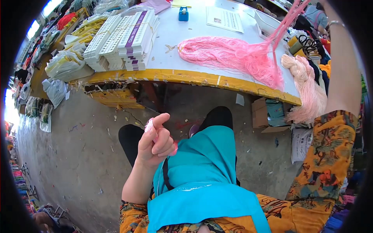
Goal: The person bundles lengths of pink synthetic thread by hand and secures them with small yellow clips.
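Pink thread (pixel 229 54) lies in a long loose skein across the white table, its right end fluffed and tangled. From that end several strands rise through the air to the top right edge, close beside my right hand (pixel 325 4). That hand is raised high and mostly cut off, its fingers out of view; the lifted strands run up to it. My left hand (pixel 158 139) hovers over my lap, in front of the table. Its index finger points out while the others curl round a bit of pink thread (pixel 173 149), most of it hidden.
Stacked white cards (pixel 134 37) stand at the table's left beside bagged bundles (pixel 70 64). A blue tape dispenser (pixel 183 14), a printed sheet (pixel 224 19) and a white tray (pixel 268 23) sit farther back. A pale peach skein (pixel 305 83) hangs over the right corner. Cardboard boxes (pixel 261 112) are below.
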The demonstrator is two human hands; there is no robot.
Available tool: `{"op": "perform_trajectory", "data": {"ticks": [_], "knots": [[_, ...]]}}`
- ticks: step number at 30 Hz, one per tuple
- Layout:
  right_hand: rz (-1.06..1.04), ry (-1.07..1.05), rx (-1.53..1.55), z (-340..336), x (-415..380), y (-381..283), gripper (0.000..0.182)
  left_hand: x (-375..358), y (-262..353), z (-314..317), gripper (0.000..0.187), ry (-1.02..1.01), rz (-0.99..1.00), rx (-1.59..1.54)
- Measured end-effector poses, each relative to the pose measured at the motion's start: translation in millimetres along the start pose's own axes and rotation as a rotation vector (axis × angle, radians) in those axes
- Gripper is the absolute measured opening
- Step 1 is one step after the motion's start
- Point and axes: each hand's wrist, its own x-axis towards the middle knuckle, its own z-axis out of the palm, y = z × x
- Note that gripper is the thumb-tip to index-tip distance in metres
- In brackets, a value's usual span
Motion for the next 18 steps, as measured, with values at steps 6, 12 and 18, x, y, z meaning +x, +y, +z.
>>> {"op": "perform_trajectory", "data": {"ticks": [6, 12, 18], "knots": [[0.061, -0.265, 0.172, 7, 0, -41, 0.016, 0, -4, 5, 0.039, -0.038, 0.034, 0.017], [0.138, -0.532, 0.354, 19, -6, -61, 0.016, -4, -1, 10, 0.037, -0.076, 0.065, 0.081], [0.220, -0.803, 0.520, 40, -25, -81, 0.017, 1, 0, 36, 0.037, -0.144, 0.108, 0.102]]}}
